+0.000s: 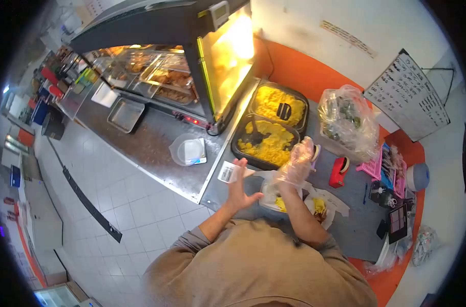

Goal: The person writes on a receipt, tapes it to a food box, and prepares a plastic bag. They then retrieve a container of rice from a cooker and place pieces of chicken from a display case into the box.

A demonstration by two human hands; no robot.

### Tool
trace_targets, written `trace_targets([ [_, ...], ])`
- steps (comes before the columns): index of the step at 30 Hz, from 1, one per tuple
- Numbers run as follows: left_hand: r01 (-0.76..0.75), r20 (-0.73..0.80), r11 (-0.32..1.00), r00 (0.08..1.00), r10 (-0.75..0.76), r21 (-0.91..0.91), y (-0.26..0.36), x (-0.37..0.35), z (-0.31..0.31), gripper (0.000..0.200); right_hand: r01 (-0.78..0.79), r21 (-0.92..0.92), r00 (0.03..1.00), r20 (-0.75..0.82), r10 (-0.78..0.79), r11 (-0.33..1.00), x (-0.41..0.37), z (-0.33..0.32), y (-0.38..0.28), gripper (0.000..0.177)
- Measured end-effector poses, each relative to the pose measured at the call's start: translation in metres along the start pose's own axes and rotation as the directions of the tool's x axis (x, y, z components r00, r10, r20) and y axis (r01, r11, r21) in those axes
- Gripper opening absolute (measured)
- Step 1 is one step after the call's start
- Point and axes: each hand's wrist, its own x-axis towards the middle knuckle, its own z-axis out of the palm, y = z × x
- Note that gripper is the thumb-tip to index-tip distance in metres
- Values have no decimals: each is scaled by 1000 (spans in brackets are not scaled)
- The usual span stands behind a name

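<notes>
My left hand (239,189), bare, has its fingers spread beside a small white printed card (228,173) at the counter's edge. My right hand (298,163) wears a clear plastic glove, its fingers raised near the front black tray (266,140) of yellow food; whether it holds anything is hidden by the glove's folds. Under my right forearm lies a clear container (268,200) with yellow food inside. White paper (338,203) with yellow and brown food on it is to its right. A second tray (279,105) of yellow food, with a black-handled utensil, stands behind.
A lit food warmer (166,77) stands at the back left, with a metal tray (126,115) and a round plastic tub (186,150) before it. To the right are a bagged bin of greens (348,120), a red tape dispenser (339,172) and pink baskets (371,166).
</notes>
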Motion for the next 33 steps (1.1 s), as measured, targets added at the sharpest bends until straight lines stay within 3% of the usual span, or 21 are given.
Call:
trace_targets([
  [1, 30, -45, 995, 999, -26, 98, 19, 5, 5, 102, 221, -388, 962, -67, -266, 895, -8, 32, -15, 45],
  [3, 68, -84, 974, 995, -51, 216, 15, -1, -26, 99, 300, -400, 941, -27, -338, 866, -40, 73, 29, 33],
  [5, 374, -331, 927, 875, -353, 0, 2, 20, -36, 95, 544, -618, 830, 499, -252, 567, -58, 95, 44, 28],
  [6, 285, -399, 950, 862, -311, -124, 4, 32, -48, 93, 244, -463, 916, 398, -47, 852, -72, 111, 48, 27],
  [7, 248, -458, 966, 852, -253, -72, -15, 38, -61, 93, -112, -231, 916, 353, 190, 967, -86, 128, 53, 27],
  [8, 323, -441, 924, 873, -207, 205, -31, 37, -77, 96, -116, -124, 931, 331, 151, 986, -96, 143, 58, 27],
  [11, 479, -463, 842, 822, -332, 248, -50, 53, -131, 101, -49, -171, 904, 412, 116, 984, -120, 154, 126, 31],
  [12, 478, -459, 842, 825, -331, 251, -62, 51, -144, 101, 93, -372, 865, 489, 110, 924, -124, 164, 116, 42],
  [13, 490, -491, 829, 810, -319, 269, -84, 47, -152, 103, 93, -370, 869, 484, 107, 924, -128, 165, 131, 42],
  [15, 494, -518, 821, 800, -302, 285, -125, 46, -178, 104, 170, -345, 730, 674, 117, 923, -135, 161, 170, 51],
  [16, 706, -540, 690, 649, -536, 163, -146, 46, -198, 104, -8, -248, 646, 738, 195, 969, -142, 162, 164, 52],
  [17, 865, -527, 500, 445, -724, 43, -161, 48, -210, 104, -6, -245, 655, 732, 189, 970, -149, 158, 156, 52],
  [19, 853, -472, 475, 518, -713, 219, -176, 52, -215, 102, 87, -477, 422, 813, 401, 875, -146, 144, 146, 53],
  [20, 815, -415, 433, 572, -708, 384, -185, 56, -216, 101, 101, -476, 421, 816, 396, 874, -136, 143, 154, 53],
  [22, 805, -452, 425, 587, -672, 413, -210, 56, -202, 103, -50, -694, 624, 539, 565, 718, -124, 129, 200, 61],
  [23, 791, -485, 414, 606, -631, 451, -216, 56, -196, 105, -53, -692, 624, 540, 565, 720, -116, 127, 216, 61],
  [25, 807, -516, 337, 575, -635, 484, -210, 58, -190, 105, -162, -826, 740, 259, 620, 540, -94, 125, 244, 70],
  [27, 894, -477, 401, 445, -758, 198, -198, 55, -193, 104, -149, -850, 760, 228, 609, 505, -74, 120, 283, 71],
  [29, 866, -478, 467, 491, -728, 179, -227, 38, -190, 101, -142, -873, 778, 193, 598, 467, -63, 128, 297, 73],
  [31, 837, -475, 521, 532, -701, 168, -255, 34, -190, 98, -299, -857, 677, 120, 726, 420, -61, 146, 298, 67],
  [33, 832, -451, 523, 545, -706, 186, -279, 46, -189, 97, -426, -834, 610, 22, 792, 351, -67, 160, 331, 46],
])
